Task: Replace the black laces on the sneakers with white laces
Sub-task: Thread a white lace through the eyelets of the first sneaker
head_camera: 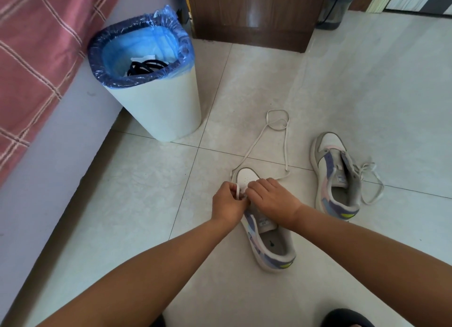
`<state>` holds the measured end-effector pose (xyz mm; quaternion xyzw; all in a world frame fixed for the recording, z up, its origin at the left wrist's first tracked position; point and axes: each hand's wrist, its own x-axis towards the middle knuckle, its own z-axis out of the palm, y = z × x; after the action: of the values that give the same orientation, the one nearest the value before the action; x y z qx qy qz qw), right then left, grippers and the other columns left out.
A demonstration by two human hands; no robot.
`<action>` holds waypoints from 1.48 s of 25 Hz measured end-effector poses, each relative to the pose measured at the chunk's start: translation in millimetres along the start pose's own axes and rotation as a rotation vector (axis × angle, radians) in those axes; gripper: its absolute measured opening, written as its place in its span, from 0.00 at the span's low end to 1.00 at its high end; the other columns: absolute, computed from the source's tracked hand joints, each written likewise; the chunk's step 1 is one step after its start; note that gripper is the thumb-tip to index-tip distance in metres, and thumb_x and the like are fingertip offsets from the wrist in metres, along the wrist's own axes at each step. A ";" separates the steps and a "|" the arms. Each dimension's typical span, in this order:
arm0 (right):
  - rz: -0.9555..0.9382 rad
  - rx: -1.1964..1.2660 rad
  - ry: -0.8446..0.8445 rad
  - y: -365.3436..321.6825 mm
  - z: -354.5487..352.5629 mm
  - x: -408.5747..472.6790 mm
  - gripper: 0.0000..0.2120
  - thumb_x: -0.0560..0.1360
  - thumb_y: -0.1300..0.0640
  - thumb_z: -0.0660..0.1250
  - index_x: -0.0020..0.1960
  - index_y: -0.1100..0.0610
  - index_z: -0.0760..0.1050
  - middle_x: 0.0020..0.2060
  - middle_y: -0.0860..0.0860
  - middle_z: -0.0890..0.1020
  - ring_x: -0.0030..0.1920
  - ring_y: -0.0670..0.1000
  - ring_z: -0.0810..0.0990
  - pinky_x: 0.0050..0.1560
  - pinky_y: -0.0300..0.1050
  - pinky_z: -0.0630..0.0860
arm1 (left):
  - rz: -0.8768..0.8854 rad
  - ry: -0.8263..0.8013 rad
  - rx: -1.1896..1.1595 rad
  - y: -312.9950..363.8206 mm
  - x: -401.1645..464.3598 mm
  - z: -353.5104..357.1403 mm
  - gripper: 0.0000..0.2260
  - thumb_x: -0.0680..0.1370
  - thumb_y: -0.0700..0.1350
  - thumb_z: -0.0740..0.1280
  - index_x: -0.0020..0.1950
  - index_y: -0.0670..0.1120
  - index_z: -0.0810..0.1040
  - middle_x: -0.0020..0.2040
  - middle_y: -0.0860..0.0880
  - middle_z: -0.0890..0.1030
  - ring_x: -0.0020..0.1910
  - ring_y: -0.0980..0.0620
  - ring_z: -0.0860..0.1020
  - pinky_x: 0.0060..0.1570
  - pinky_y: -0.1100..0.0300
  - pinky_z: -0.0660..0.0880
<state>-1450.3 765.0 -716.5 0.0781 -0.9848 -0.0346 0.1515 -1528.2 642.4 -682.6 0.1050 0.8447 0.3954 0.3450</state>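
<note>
Your left hand [226, 202] pinches a strand of the white lace [285, 140] between curled fingers, right at the front eyelets of the near sneaker [271, 243], which sits on the tiled floor [146, 204] with its white toe pointing away from you. Your right hand [271, 197] lies just beside the left, knuckles up and fingers curled down over the same front part of the shoe; whether it actually pinches the lace or only presses on the upper you cannot tell, since the fingertips are hidden under the hand. From the point where you hold it, the lace runs forward past the toe cap, trails out across the floor in a long loose loop that crosses itself at the far end, and comes back to lie just right of your right hand. Below your wrists the shoe's tongue label and open collar show, with the heel nearest you. To the right of your grip, well apart from it, the second sneaker [335, 177] lies on the floor, already threaded with a white lace whose loose ends spill off its right side. Far to the upper left of your hands stands a white bin [159, 111] lined with a blue bag, and the black laces [144, 67] lie in a tangle inside it. Left of the bin is a bed edge with a pink checked cover [36, 45].
</note>
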 end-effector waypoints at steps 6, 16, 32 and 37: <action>0.239 0.277 -0.122 1.3 4.2 7.2 0.04 0.67 0.60 0.63 0.35 0.59 0.75 0.28 0.53 0.77 0.26 0.55 0.76 0.25 0.45 0.73 | -0.042 0.010 -0.078 -2.6 -1.8 -1.1 0.11 0.73 0.41 0.72 0.50 0.46 0.72 0.42 0.50 0.78 0.39 0.55 0.76 0.34 0.72 0.71; 0.158 -0.029 -0.344 -15.6 -9.0 18.0 0.13 0.54 0.61 0.79 0.27 0.58 0.74 0.23 0.53 0.75 0.25 0.54 0.74 0.32 0.45 0.73 | -0.045 0.005 -0.077 1.7 -5.0 -0.4 0.10 0.74 0.40 0.70 0.52 0.46 0.72 0.44 0.49 0.77 0.37 0.58 0.75 0.29 0.75 0.70; 0.275 0.241 -0.070 -17.3 -21.6 6.1 0.12 0.54 0.63 0.76 0.34 0.60 0.76 0.29 0.55 0.77 0.28 0.55 0.76 0.33 0.44 0.72 | -0.356 -0.280 0.188 -19.6 -38.1 32.8 0.19 0.79 0.48 0.56 0.59 0.34 0.69 0.53 0.35 0.78 0.42 0.39 0.79 0.31 0.57 0.73; 0.064 0.458 0.048 -34.8 -40.2 -17.6 0.05 0.72 0.65 0.64 0.45 0.62 0.78 0.41 0.56 0.80 0.41 0.53 0.76 0.45 0.46 0.73 | -0.360 -0.338 0.218 -11.8 -28.5 3.1 0.12 0.80 0.44 0.54 0.57 0.36 0.67 0.35 0.42 0.71 0.27 0.49 0.69 0.23 0.63 0.64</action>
<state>-1416.5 731.8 -686.5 0.0799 -0.9650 0.1965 0.1544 -1503.9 623.6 -678.5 0.0543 0.8179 0.2114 0.5324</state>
